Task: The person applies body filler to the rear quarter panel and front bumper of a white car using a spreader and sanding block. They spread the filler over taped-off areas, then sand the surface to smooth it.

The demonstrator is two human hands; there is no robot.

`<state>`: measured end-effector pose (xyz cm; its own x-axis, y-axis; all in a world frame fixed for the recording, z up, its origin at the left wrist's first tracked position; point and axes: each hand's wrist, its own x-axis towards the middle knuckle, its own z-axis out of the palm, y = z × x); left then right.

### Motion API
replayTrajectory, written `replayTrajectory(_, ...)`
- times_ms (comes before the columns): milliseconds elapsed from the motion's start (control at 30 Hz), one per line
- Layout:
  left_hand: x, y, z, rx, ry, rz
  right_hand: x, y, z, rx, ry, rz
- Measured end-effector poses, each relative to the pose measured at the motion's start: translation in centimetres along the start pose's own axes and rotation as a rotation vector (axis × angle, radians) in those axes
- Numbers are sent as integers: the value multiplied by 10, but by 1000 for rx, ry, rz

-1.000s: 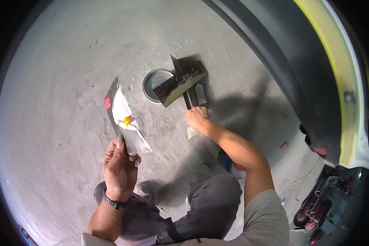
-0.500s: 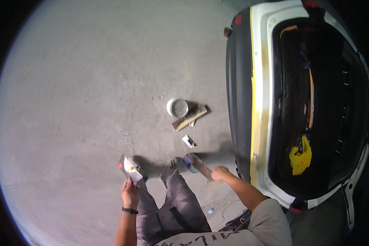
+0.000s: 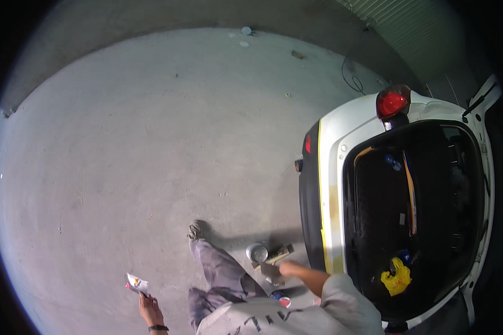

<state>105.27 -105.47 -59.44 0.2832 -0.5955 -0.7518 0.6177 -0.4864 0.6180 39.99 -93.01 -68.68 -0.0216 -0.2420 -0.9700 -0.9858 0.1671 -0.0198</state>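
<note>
My left hand [image 3: 149, 308] is out to the left, fingers closed on the edge of a flat mixing plate [image 3: 129, 288]. On the plate lies white paste [image 3: 137, 279] with a small orange dab. My right hand [image 3: 289, 269] is closed around a flat, dark spreader [image 3: 271, 271], whose exact kind is blurred. The spreader is over the floor, just below a round white tub [image 3: 257, 253] and a piece of wood [image 3: 280, 253]. A blue can [image 3: 277, 295] with a reddish spot beside it shows partly, close to my shirt.
A white car [image 3: 331, 167] stands on the right with its boot open and yellow tape [image 3: 319, 167] along the bumper edge. Inside lies a yellow plastic bag [image 3: 397, 277]. Far off are a cable [image 3: 355, 84] on the floor and a ribbed shutter [image 3: 402, 28].
My view has tilted up and forward, bringing the far wall and the car's red tail light into sight. I have stepped ahead, so the tub and wood now sit beside my right hand.
</note>
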Motion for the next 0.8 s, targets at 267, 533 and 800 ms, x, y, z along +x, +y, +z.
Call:
replayTrajectory(267,128,66,282,-41,-17,1,-74,73,-496,837,982,65)
replayTrajectory(533,316,125,684,54,-198,-47,-70,169,-713,1803,769,-55)
replayTrajectory(800,363,132,1222,503,-561,-13,-9,306,-771,2166,660,169)
